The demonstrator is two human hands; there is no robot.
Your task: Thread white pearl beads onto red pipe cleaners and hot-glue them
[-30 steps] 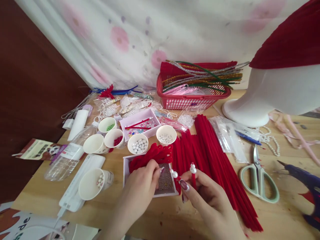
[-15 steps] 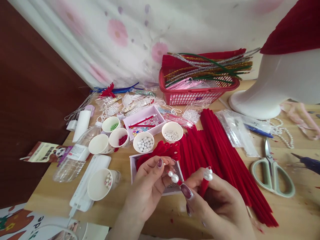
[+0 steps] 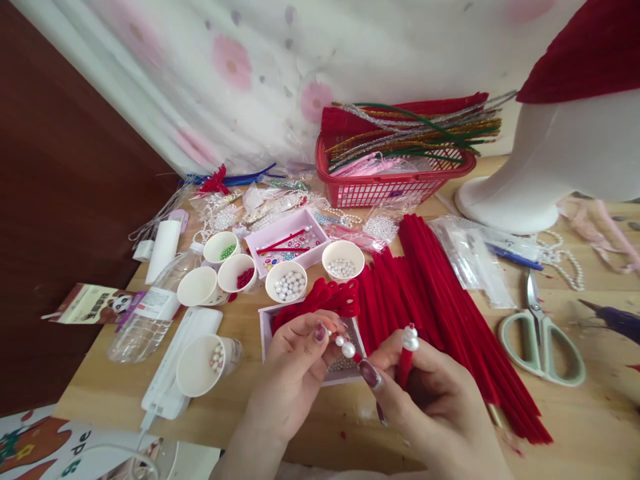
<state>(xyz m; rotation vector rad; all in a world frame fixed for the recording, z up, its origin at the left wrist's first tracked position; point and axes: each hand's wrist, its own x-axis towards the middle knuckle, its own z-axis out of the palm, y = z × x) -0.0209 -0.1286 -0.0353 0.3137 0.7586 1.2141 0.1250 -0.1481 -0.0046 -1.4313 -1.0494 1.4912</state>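
Because its pearl-tipped end (image 3: 349,349) has to stay steady, the red fuzzy stem is held short, just between the two hands and in front of the open box (image 3: 266,337). The right hand (image 3: 430,393) has thumb and forefinger closed on the red part right below the pearls, likely to stop it bending. A second beaded end (image 3: 405,365) stands up between that hand's fingers — seemingly parked there, clear of the work; whether both belong to one piece is hidden. The left hand (image 3: 295,367) is pinched almost fully shut at the tip, on what looks like a small bead (image 3: 329,333).

Just behind, red loops (image 3: 330,298) lie in the box, and cups of white beads (image 3: 286,283) stand near, probably for short reaches. Long red stems (image 3: 450,327) lie to the right, keeping them straight, perhaps. Farther out, scissors (image 3: 543,353) rest flat beside them, and the basket (image 3: 395,190) sits at the back — stock out of the way.
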